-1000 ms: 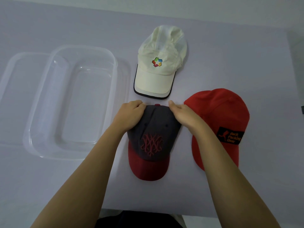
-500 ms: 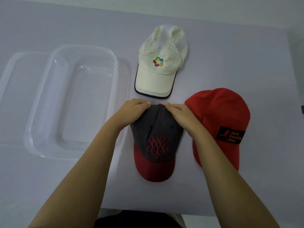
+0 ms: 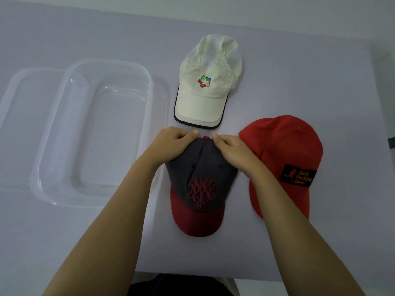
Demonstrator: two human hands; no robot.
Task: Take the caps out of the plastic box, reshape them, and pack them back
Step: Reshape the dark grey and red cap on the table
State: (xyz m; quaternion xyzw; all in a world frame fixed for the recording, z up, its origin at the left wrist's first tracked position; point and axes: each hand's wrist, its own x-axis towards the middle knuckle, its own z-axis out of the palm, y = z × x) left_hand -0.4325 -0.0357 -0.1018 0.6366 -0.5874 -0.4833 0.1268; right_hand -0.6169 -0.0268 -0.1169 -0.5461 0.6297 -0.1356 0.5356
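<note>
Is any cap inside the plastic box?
No, the plastic box holds nothing; the white cap, red cap and grey cap lie on the table.

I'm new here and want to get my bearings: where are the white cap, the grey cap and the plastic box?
white cap [image 3: 198,110], head view, on its brim.
grey cap [image 3: 205,165], head view, on its crown between the two eyelets.
plastic box [image 3: 111,61], head view, on its far rim.

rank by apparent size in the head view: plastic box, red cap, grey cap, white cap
1. plastic box
2. red cap
3. grey cap and white cap look alike; the white one lies farther off, so unranked
</note>
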